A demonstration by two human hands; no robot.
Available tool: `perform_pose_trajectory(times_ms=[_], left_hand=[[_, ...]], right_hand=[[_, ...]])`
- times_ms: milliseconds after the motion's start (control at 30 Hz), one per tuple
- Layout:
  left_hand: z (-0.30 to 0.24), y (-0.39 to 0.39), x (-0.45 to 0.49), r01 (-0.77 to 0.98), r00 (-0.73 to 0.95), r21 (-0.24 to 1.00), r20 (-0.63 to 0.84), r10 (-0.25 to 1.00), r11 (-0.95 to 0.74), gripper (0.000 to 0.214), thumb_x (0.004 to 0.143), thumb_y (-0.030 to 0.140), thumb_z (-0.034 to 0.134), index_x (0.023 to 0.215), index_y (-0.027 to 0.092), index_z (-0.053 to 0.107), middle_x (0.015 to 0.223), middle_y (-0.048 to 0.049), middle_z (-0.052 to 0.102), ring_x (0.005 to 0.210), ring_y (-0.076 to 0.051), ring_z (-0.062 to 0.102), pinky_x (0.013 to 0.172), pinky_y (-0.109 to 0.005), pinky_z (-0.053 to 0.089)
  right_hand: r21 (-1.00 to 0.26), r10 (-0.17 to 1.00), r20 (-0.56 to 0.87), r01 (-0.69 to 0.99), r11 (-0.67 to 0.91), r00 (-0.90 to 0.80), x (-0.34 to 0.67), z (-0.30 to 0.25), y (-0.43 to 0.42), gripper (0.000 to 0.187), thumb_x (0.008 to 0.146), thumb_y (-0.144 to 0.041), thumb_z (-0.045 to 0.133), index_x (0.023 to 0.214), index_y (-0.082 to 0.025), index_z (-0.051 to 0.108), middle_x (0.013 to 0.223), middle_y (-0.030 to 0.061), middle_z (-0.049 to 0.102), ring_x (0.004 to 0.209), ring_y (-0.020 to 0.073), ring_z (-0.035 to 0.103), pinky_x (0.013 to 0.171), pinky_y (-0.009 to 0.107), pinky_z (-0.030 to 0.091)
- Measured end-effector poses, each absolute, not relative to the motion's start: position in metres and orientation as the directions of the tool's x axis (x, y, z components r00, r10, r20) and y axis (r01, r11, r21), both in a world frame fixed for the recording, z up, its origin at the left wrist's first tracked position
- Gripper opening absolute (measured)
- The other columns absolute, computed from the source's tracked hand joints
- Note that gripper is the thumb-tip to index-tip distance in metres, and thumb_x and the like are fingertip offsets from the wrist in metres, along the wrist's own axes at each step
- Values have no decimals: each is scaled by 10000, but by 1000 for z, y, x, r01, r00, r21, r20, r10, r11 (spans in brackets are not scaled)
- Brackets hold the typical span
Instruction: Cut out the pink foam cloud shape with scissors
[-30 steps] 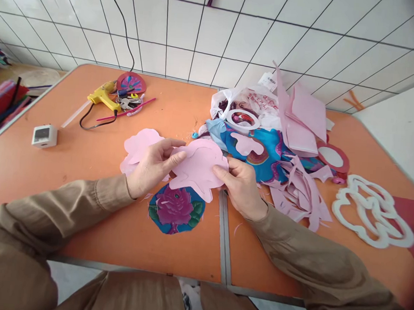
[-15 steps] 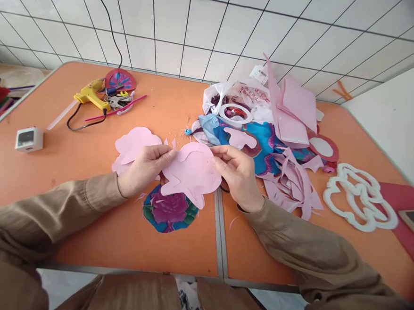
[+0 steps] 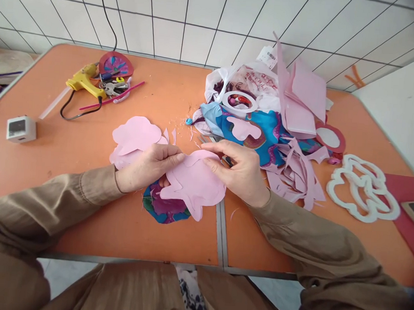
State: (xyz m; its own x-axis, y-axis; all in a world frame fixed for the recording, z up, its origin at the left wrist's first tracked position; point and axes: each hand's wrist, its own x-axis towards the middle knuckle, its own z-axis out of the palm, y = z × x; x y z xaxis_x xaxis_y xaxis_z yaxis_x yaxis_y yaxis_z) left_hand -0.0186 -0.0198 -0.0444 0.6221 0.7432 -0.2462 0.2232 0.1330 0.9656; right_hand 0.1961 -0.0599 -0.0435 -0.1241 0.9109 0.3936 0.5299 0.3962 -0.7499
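Layered pink felt cutouts [image 3: 198, 182] with wavy edges are held up over the table's middle. My left hand [image 3: 151, 166] pinches their left edge between thumb and fingers. My right hand [image 3: 239, 171] is closed on the upper right edge, its thumb lying on the front. Under the cutouts lies a round patch of flowered fabric [image 3: 165, 211], partly covered. Beside my left hand rest more pink scalloped cutouts [image 3: 135, 136]. Scissors [image 3: 211, 138] show in part behind my right hand.
A yellow glue gun [image 3: 86, 83] and keys [image 3: 113, 89] lie at the back left, near a small white cube [image 3: 21, 129]. Pink scraps [image 3: 294, 175], blue fabric [image 3: 269, 145] and a plastic bag [image 3: 268, 86] are piled right. White cloud-shaped frames [image 3: 364, 189] lie farther right.
The pink cutouts have shifted slightly down and right in view and tilted. My right hand has moved over their top edge. The camera view has shifted, so the table sits higher.
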Motion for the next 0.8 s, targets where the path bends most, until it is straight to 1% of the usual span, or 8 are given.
perform_pose_trajectory(times_ms=[167,300,367,533,667,800], left_hand=[[-45,-20,-18,242,639,962,-253,726,122,368,910,512,574,744,185,591,495,2,602,397,-110,536,380,-198,430],[-45,-19,-18,270,646,959,-251,721,92,315,930,453,545,780,183,609,524,-7,629,413,-114,546,389,-199,439],[-45,-19,-19,286,650,956,-247,719,70,304,936,438,531,788,184,608,524,-9,630,412,-114,543,389,-198,436],[-44,-19,-19,309,663,951,-236,711,27,305,941,438,508,804,182,598,543,-8,620,434,-128,569,403,-212,461],[-44,-19,-19,327,665,945,-239,707,12,309,942,443,495,833,175,603,560,-3,602,458,-136,586,422,-223,477],[-42,-19,-19,341,680,940,-247,691,1,338,948,464,467,890,159,600,612,-3,593,485,-132,581,443,-233,476]], right_hand=[[-782,943,323,538,316,-85,195,-42,-61,108,847,-258,663,900,-255,757,866,22,774,737,192,672,656,339,533],[-797,941,328,509,324,-85,194,-43,-61,86,845,-256,667,869,-230,746,821,20,763,719,180,665,631,322,514],[-819,950,300,487,303,-87,193,-44,-62,83,851,-265,669,854,-224,741,820,21,762,727,180,670,624,317,509],[-862,969,242,448,238,-50,191,-47,-62,89,835,-289,692,819,-212,733,802,32,760,730,189,679,639,326,520],[-901,978,204,384,203,-38,191,-47,-61,115,815,-295,700,857,-195,737,821,45,768,735,192,693,637,324,538],[-923,982,173,337,188,-73,191,-46,-60,104,812,-283,688,782,-194,733,768,32,761,692,178,690,604,302,545]])
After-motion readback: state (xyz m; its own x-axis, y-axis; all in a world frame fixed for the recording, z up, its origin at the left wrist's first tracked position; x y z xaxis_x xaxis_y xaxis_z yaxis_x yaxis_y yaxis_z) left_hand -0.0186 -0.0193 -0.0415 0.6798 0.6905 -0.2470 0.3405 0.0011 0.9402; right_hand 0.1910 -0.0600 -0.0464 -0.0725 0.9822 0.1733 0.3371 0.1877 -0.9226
